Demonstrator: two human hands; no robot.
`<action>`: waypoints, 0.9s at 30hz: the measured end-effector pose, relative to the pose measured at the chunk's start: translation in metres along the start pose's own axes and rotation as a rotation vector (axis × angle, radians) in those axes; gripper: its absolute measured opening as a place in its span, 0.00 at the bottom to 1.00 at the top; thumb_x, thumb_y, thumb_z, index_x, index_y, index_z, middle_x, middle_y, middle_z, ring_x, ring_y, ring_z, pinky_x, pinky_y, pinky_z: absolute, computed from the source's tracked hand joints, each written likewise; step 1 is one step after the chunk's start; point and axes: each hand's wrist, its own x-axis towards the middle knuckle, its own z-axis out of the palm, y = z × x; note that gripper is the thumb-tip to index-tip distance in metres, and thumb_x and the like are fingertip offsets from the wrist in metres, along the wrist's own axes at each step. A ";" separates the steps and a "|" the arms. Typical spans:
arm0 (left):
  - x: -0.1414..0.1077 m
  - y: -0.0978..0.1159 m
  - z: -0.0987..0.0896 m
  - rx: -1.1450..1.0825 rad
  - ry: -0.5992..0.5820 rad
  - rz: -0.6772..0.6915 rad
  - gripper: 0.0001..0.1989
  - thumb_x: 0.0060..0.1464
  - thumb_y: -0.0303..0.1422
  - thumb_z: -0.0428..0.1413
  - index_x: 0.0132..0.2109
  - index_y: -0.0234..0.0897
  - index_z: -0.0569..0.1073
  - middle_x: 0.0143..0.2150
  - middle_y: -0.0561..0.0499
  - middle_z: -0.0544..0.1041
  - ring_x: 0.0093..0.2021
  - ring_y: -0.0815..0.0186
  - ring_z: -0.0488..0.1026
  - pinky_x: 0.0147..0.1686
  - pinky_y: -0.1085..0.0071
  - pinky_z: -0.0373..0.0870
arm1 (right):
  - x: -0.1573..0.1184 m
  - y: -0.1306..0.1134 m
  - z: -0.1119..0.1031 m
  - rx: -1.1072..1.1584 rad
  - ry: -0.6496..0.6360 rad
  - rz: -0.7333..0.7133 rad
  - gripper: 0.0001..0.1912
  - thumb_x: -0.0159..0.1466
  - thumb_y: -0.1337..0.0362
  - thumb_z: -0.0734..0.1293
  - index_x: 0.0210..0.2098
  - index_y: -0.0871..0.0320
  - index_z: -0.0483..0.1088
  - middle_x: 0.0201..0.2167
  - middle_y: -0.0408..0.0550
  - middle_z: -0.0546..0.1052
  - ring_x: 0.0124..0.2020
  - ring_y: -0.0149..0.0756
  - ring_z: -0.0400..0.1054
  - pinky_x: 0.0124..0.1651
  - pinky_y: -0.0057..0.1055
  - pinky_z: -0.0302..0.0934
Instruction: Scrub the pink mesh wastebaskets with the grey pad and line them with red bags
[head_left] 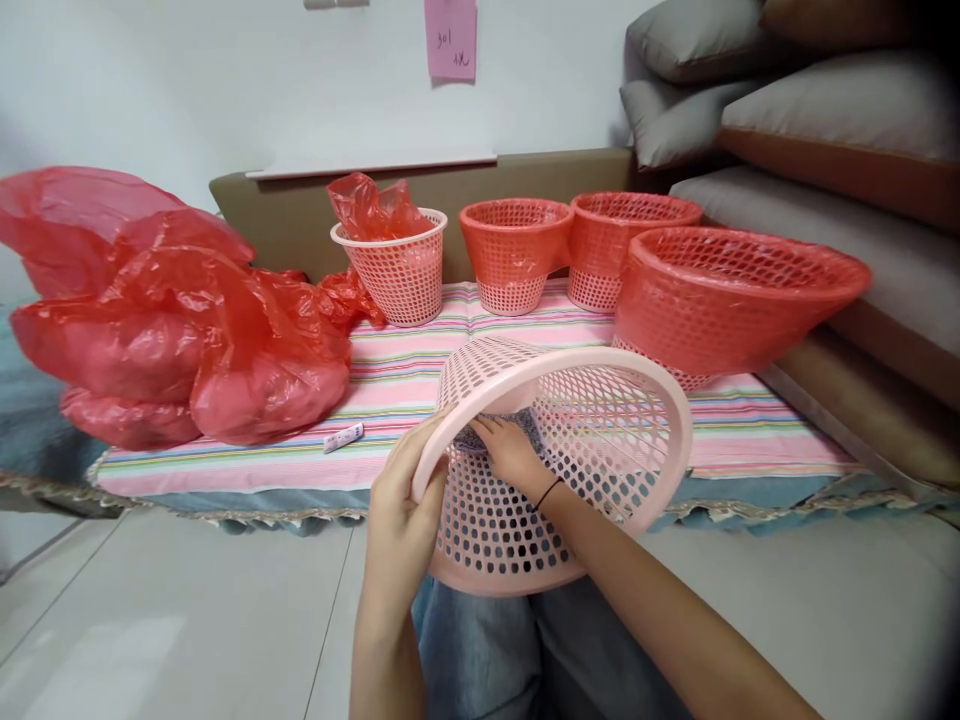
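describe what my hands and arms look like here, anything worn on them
Both forearms are bare as far as the view shows, with no sleeves in sight. The left hand has no glove, and its wrist has nothing on it. The right hand is also gloveless, with a thin, plain black band around the wrist. No rings can be made out.

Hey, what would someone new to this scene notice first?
Probably the big pink mesh basket, tipped toward the viewer in front, with the right hand reaching inside. Next, the shiny red plastic bags heaped at left, and three baskets wrapped in red plastic at right.
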 end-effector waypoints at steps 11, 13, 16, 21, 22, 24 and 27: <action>-0.035 -0.011 0.019 -0.098 0.367 -0.014 0.25 0.57 0.30 0.61 0.61 0.44 0.69 0.63 0.46 0.72 0.65 0.56 0.67 0.63 0.57 0.65 | 0.016 0.007 0.001 0.117 -0.056 0.109 0.27 0.62 0.73 0.62 0.60 0.58 0.67 0.56 0.55 0.76 0.54 0.46 0.69 0.60 0.41 0.59; -0.056 -0.025 0.031 -0.124 0.449 -0.107 0.27 0.55 0.31 0.63 0.61 0.44 0.67 0.64 0.44 0.70 0.65 0.56 0.66 0.63 0.58 0.65 | 0.019 0.009 -0.003 0.159 -0.058 0.106 0.26 0.62 0.73 0.61 0.60 0.57 0.68 0.54 0.53 0.77 0.52 0.44 0.72 0.57 0.37 0.62; -0.083 -0.044 0.053 -0.118 0.500 -0.323 0.31 0.52 0.35 0.65 0.61 0.43 0.66 0.61 0.42 0.71 0.59 0.55 0.73 0.59 0.60 0.70 | 0.020 0.011 -0.005 0.200 -0.058 0.103 0.26 0.62 0.74 0.61 0.59 0.57 0.69 0.54 0.52 0.78 0.52 0.44 0.72 0.57 0.36 0.63; -0.087 -0.051 0.074 -0.137 0.661 -0.383 0.25 0.57 0.39 0.61 0.60 0.41 0.67 0.59 0.42 0.73 0.60 0.55 0.72 0.61 0.57 0.67 | 0.014 0.004 -0.001 0.215 -0.040 0.113 0.28 0.59 0.77 0.62 0.59 0.62 0.70 0.55 0.58 0.76 0.57 0.47 0.68 0.63 0.43 0.56; -0.084 -0.050 0.075 -0.139 0.651 -0.374 0.25 0.57 0.39 0.61 0.60 0.41 0.67 0.59 0.42 0.73 0.60 0.55 0.71 0.62 0.57 0.67 | 0.011 0.003 -0.001 0.221 -0.035 0.117 0.27 0.59 0.77 0.62 0.58 0.62 0.70 0.55 0.58 0.76 0.57 0.48 0.68 0.63 0.44 0.56; -0.078 -0.047 0.075 -0.146 0.631 -0.360 0.25 0.57 0.38 0.61 0.61 0.41 0.67 0.59 0.41 0.73 0.59 0.54 0.72 0.61 0.56 0.67 | 0.004 0.000 -0.004 0.244 -0.031 0.112 0.27 0.60 0.77 0.61 0.58 0.62 0.71 0.55 0.58 0.76 0.56 0.48 0.69 0.63 0.43 0.58; -0.073 -0.043 0.074 -0.146 0.641 -0.347 0.25 0.57 0.38 0.60 0.60 0.41 0.68 0.57 0.42 0.74 0.59 0.54 0.72 0.61 0.55 0.68 | -0.017 -0.003 -0.015 0.294 -0.048 0.072 0.30 0.58 0.78 0.60 0.59 0.60 0.70 0.57 0.55 0.75 0.57 0.45 0.68 0.63 0.40 0.59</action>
